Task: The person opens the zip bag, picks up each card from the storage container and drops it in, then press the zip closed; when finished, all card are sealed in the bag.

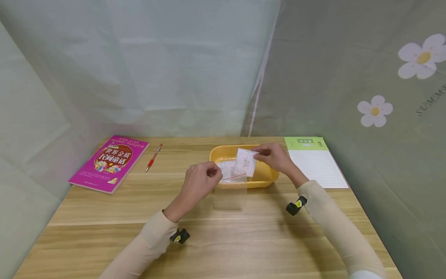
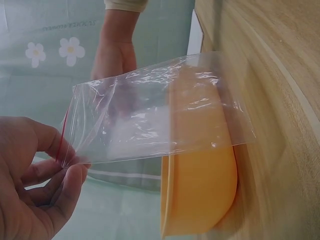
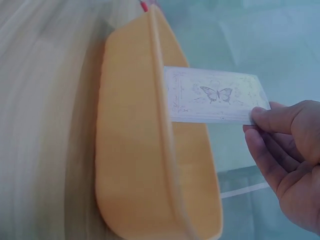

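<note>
My left hand (image 1: 202,179) pinches a top corner of a clear zip bag (image 2: 145,112) with a red line along its mouth. The bag hangs in front of the near side of a yellow-orange plastic basket (image 1: 273,179). Between thumb and fingers my right hand (image 1: 275,158) holds a small white card (image 3: 215,95) printed with a butterfly. The card is over the basket, close to the bag's mouth; whether its lower end touches the bag I cannot tell. Other clear plastic (image 1: 226,167) shows inside the basket at its left, its kind unclear.
A magenta book (image 1: 109,162) lies on the wooden table (image 1: 223,240) at the left, with a red pen (image 1: 154,157) beside it. At the right is a lined writing pad (image 1: 315,162) with a green top. Fabric curtains (image 1: 174,69) surround the table at the back and sides.
</note>
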Available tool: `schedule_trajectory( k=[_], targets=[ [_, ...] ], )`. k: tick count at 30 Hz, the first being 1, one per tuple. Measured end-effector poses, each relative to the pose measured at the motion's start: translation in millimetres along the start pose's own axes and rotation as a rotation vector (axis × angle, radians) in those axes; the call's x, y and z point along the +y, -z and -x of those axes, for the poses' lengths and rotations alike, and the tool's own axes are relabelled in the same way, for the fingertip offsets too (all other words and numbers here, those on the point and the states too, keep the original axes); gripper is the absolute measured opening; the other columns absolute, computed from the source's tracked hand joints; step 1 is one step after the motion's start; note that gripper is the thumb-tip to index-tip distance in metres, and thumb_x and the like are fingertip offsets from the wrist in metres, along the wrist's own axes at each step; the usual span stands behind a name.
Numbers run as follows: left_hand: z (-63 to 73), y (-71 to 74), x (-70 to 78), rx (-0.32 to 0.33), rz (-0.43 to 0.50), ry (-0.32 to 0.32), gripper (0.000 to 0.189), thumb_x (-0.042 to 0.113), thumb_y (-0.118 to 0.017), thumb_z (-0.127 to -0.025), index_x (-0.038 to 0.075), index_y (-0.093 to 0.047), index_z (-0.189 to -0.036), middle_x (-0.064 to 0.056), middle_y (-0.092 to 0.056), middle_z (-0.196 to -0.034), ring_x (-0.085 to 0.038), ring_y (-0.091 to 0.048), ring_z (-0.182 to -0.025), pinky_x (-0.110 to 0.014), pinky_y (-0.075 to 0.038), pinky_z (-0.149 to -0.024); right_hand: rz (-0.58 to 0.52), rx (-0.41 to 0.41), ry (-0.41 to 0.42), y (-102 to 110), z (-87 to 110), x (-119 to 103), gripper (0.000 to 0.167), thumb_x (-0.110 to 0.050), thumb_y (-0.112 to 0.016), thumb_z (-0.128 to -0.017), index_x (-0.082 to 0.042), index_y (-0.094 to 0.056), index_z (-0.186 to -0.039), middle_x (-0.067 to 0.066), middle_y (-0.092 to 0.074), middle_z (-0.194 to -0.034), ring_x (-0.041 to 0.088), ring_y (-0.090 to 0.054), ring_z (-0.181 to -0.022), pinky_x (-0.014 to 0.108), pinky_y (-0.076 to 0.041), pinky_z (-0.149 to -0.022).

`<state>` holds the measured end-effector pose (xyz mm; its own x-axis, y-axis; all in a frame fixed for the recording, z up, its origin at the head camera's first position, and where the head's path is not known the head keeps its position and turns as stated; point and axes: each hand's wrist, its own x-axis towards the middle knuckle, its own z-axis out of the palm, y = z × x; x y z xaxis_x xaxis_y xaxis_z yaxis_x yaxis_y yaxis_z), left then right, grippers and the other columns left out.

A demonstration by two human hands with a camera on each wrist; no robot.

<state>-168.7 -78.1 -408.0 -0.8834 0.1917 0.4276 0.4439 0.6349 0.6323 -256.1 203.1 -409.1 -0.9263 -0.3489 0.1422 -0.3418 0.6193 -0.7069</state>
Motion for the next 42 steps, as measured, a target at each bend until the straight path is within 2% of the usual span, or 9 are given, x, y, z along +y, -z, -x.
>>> schedule_trajectory(
  k=[11, 24, 32, 42],
  targets=[
    [-0.4, -1.2, 0.2, -0.012, -0.018, 0.000, 0.015, 0.009, -0.066, -0.087, 0.012, -0.073, -0.074, 0.005, -0.066, -0.067, -0.006, -0.057, -0.059, -0.030, -0.051, -0.062, -0.009, 0.050, 0.079, 13.0, 6.6, -21.9, 0.022, -0.006, -0.076, -0.092, -0.007, -0.079, -0.113, 0.013, -0.077, -0.107, 0.023, -0.074, -0.086, 0.035, -0.060, -0.073],
    [-1.5, -1.5, 0.8, -0.025, -0.019, 0.017, 0.015, 0.009, -0.066, -0.087, 0.012, -0.073, -0.074, 0.005, -0.066, -0.067, -0.006, -0.057, -0.060, -0.030, -0.051, -0.063, 0.019, 0.109, 0.107, 28.3, 16.0, -45.1, 0.022, -0.011, -0.077, -0.092, -0.011, -0.080, -0.113, 0.008, -0.077, -0.104, 0.017, -0.066, -0.077, 0.026, -0.054, -0.067],
    [-3.5, -2.4, 0.6, -0.029, -0.018, 0.018, 0.014, 0.009, -0.066, -0.086, 0.012, -0.074, -0.075, 0.006, -0.067, -0.067, -0.006, -0.058, -0.061, -0.032, -0.052, -0.065, -0.004, 0.166, 0.177, 36.2, 22.8, -61.3, 0.023, -0.008, -0.079, -0.089, -0.008, -0.080, -0.112, 0.007, -0.076, -0.093, 0.017, -0.065, -0.072, 0.022, -0.052, -0.064],
    [-7.2, -2.9, 0.4, -0.021, -0.032, 0.005, 0.015, 0.009, -0.065, -0.085, 0.012, -0.074, -0.073, 0.005, -0.066, -0.066, -0.007, -0.057, -0.059, -0.032, -0.051, -0.063, -0.046, 0.230, 0.241, 40.2, 27.8, -77.3, 0.022, -0.004, -0.080, -0.087, -0.004, -0.080, -0.108, 0.010, -0.077, -0.096, 0.015, -0.067, -0.070, 0.018, -0.052, -0.063]
  ],
)
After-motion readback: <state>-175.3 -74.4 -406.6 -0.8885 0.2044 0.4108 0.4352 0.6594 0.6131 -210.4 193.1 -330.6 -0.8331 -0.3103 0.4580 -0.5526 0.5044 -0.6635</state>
